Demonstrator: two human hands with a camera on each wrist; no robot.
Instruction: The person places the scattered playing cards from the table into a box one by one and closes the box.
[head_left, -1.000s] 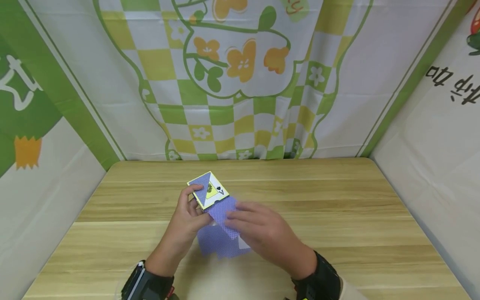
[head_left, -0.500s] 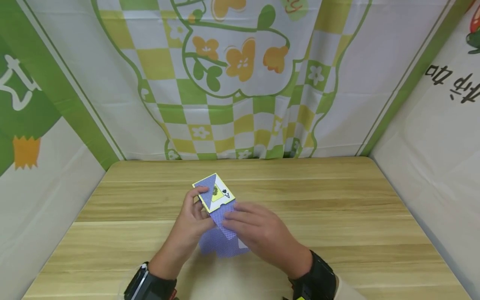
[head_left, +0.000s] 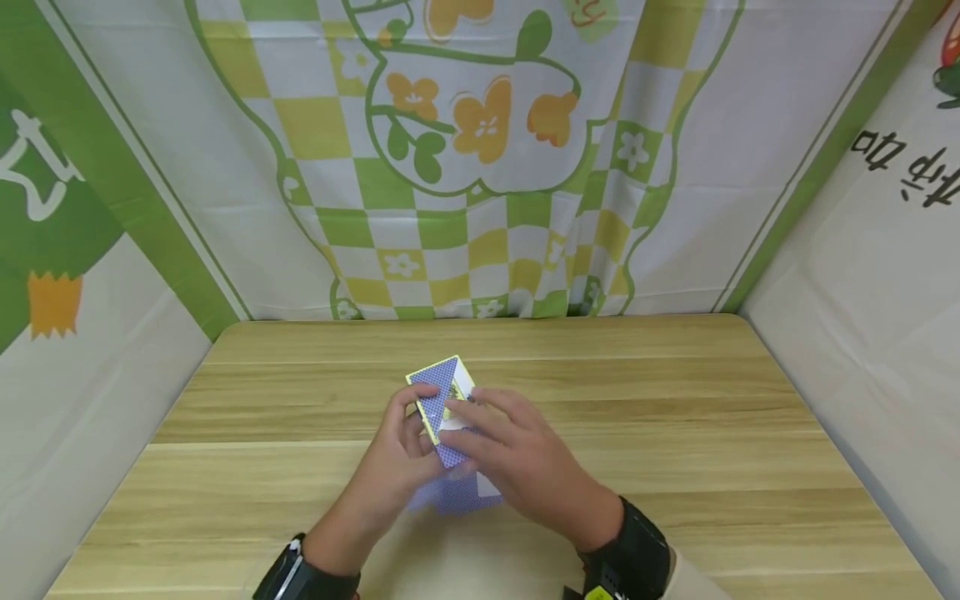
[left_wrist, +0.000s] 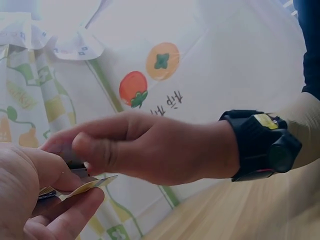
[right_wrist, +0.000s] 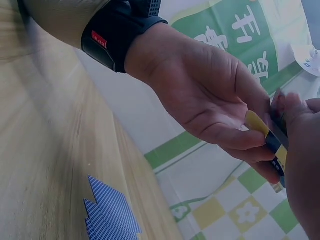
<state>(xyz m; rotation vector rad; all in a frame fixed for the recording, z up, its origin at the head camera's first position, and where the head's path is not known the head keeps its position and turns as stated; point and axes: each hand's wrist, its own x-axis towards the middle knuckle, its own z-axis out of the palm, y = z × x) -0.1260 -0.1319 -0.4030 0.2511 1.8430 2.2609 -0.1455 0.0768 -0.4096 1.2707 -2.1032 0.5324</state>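
- A person's left hand (head_left: 397,450) pinched a card box (head_left: 437,408) above the table, its fingers at the far left edge and its thumb near the lower end.
- The card box, printed with a blue triangle, a white area and a yellow border, was held at a slant between the two hands.
- At its lower end, blue-backed cards (head_left: 450,456) showed below the printed face.
- The right hand (head_left: 532,458) reached in from the right, fingers extended across that side of the card box; one cannot tell whether it pinched anything, since its thumb was hidden in the head view and blurred in the left wrist view.
- Beneath the hands, loose cards (head_left: 457,502) with blue backs lay overlapping on the wooden table (head_left: 675,417), with a white patch at their right side.
- Each wrist wore a black strap (head_left: 637,546), and a pale sleeve (head_left: 690,579) showed behind the right one.
- Beyond the table hung a checked green, yellow and white cloth (head_left: 487,250) with orange flowers.
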